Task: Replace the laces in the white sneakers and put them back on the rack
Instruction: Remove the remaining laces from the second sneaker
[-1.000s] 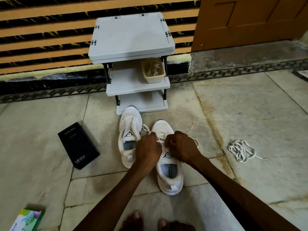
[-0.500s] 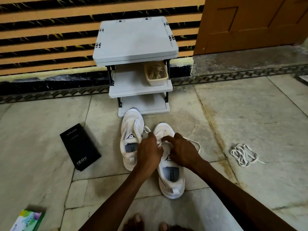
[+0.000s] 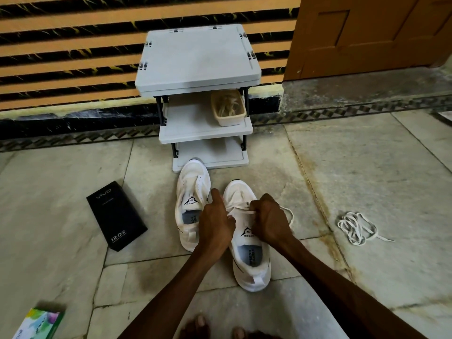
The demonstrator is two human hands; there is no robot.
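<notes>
The left hand (image 3: 216, 223) and right hand (image 3: 269, 221) each pinch the white lace (image 3: 238, 207) over the right sneaker (image 3: 249, 263); the left sneaker (image 3: 192, 187) lies just beside it, toe at the shoe rack (image 3: 195, 57).

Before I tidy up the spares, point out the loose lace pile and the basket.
loose lace pile (image 3: 352, 227), head view, middle of coils
basket (image 3: 230, 119), head view, front wall

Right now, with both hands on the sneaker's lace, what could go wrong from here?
Both the left hand and right hand grip the lace of the nearer sneaker; uneven pulling may leave unequal ends. The loose lace bundle lying apart on the floor could get forgotten or stepped on.
</notes>
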